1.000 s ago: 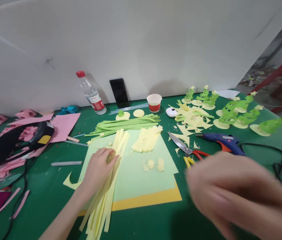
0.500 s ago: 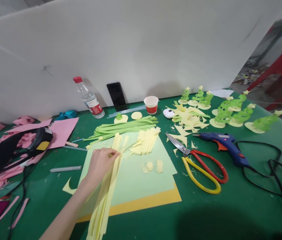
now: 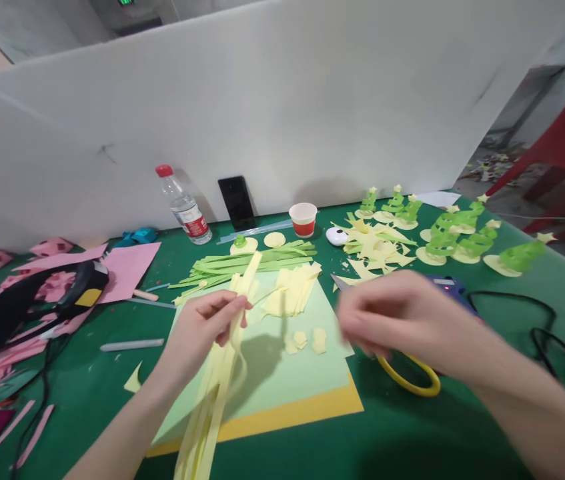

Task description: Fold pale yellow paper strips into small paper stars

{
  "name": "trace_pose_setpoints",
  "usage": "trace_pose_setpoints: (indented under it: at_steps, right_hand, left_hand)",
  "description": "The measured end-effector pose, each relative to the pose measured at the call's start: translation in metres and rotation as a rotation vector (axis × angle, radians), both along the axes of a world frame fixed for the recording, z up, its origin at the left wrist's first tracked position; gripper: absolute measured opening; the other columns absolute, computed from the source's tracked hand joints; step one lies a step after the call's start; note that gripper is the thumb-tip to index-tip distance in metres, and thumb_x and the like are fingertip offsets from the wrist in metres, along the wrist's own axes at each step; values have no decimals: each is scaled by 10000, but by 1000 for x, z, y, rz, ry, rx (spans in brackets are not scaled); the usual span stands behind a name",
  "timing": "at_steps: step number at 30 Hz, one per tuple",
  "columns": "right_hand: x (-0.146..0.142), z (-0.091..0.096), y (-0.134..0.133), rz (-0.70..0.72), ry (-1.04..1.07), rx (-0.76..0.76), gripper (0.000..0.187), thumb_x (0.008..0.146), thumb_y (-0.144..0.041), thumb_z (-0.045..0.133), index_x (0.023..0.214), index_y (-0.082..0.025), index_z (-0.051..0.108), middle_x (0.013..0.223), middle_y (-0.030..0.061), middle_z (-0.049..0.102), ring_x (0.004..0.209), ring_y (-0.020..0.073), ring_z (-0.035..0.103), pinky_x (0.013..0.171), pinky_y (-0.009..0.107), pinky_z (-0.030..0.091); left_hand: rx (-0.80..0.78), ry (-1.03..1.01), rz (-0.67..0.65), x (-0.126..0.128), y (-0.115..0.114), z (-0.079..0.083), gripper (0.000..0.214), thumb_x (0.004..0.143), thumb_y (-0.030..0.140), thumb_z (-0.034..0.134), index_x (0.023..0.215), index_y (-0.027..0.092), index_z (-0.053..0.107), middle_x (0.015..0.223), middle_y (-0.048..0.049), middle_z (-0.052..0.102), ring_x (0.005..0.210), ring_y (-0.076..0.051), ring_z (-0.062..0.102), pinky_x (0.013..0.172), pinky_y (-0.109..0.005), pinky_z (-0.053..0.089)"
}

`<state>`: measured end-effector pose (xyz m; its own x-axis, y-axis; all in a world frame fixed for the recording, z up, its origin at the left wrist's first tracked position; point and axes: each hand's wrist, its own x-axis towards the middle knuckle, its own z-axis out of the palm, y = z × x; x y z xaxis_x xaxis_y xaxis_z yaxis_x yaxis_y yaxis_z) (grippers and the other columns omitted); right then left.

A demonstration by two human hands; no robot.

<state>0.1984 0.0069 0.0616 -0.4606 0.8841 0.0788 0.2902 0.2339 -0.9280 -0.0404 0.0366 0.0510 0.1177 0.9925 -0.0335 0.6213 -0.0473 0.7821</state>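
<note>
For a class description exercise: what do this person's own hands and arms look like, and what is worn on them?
The left hand and right hand are bare, without gloves. The left forearm and right forearm show no sleeves, watch or bracelet within the picture. No rings are visible, though blur hides small details on the right hand.
</note>
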Motion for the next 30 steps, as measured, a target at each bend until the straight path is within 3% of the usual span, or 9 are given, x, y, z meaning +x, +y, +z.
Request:
trace_pose_setpoints:
  at_steps: [3,7,9,12,15,18,23,26,30]
  right_hand:
    - [-16,2,11,-9,152,-321,306,837,-396,574,654,-151,556,566,-53,451,441,48,372,427,201,296]
    - [-23,-11,24,-89,217,-320,347,808,-468,562,642,-165,537,498,-74,370,453,61,314,445,211,264]
    - [-21,-12,24,-140,216,-290,322,806,-441,564,645,-163,559,465,-83,341,449,65,290,447,219,247]
    - [-19,-8,21,-171,184,-240,304,772,-348,594,544,-163,515,451,-81,341,434,55,272,433,229,211]
    - [-21,-7,18,-163,148,-225,240,737,-235,591,523,-158,514,473,-74,365,442,49,287,424,224,201]
    - [-25,-11,18,-140,128,-263,188,722,-171,557,535,-152,540,451,-79,372,417,41,291,406,213,206]
    - [-19,-11,23,-153,162,-350,127,723,-217,579,630,-135,607,428,-81,421,370,35,338,387,192,261]
    - [-11,-8,26,-163,323,-400,137,719,-268,630,679,-137,618,469,-66,470,392,37,382,381,172,295]
    - [-9,-7,23,-118,716,-536,137,703,-231,703,705,-156,589,494,-70,506,375,25,388,345,135,293]
  left_hand:
    - [-96,-113,-89,24,-11,11,325,792,444,522,617,182,605,524,10,618,317,-86,467,356,-212,359]
    - [-344,-313,-260,47,-14,11,267,778,350,588,578,173,597,500,26,609,329,-78,505,414,-205,417]
    - [-338,-276,-353,51,-9,9,285,785,363,586,574,171,606,498,12,620,384,-111,556,437,-218,447]
    - [-136,-210,-391,50,2,8,223,786,366,605,691,177,675,700,-33,709,633,-172,648,562,-247,501]
    - [120,-242,-295,50,13,10,153,792,325,633,868,207,696,921,-33,717,808,-181,644,726,-273,511]
    - [314,-311,-340,51,18,9,45,789,239,662,794,227,705,883,-17,715,825,-178,636,762,-288,502]
    - [646,-359,-472,48,20,5,256,781,66,653,809,306,737,843,20,668,824,-143,597,870,-327,457]
    - [718,-331,-449,44,18,4,292,762,52,678,819,333,729,756,52,650,734,-130,590,1000,-405,380]
    - [657,-329,-345,46,15,0,187,757,109,702,731,294,710,718,53,705,759,-164,626,1090,-475,268]
